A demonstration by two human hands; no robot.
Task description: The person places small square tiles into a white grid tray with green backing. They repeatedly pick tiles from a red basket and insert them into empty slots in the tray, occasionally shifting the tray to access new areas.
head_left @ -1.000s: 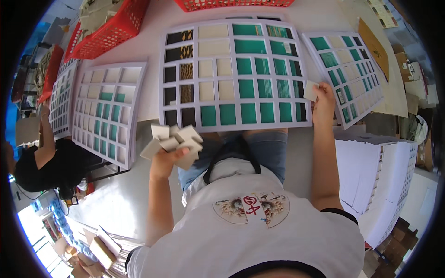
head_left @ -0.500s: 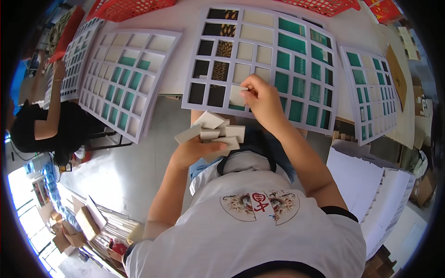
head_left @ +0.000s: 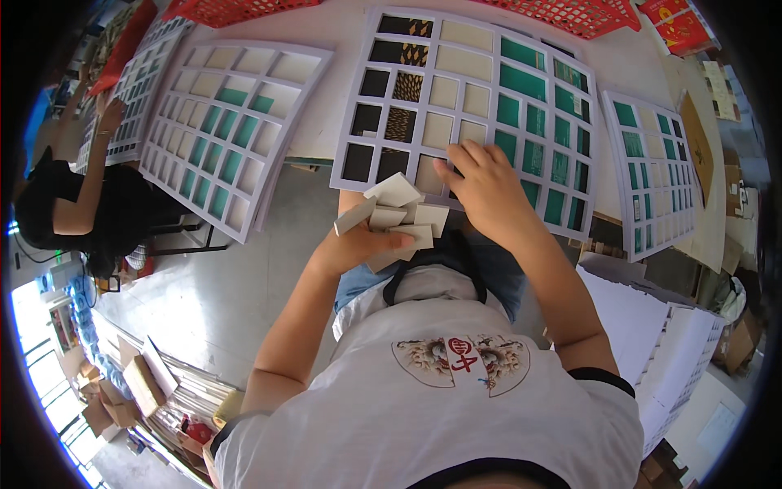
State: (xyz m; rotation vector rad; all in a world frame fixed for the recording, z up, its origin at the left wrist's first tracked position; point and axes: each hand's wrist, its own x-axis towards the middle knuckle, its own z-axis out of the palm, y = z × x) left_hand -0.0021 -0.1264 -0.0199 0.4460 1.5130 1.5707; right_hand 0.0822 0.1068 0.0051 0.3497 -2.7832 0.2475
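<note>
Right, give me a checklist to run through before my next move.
1. Pieces in the left hand: ok, several pale ones, fanned out.
2. Right hand at the middle grid: ok, it is over the grid's near edge.
3. Right fingers free of any piece: cannot tell, their undersides are hidden.
4. Near row fully in view: not ok, the right hand covers part of it.
5. Held pieces off the grid: cannot tell, they overlap its near edge in this view.
6. Left grid clear of both hands: ok.
</note>
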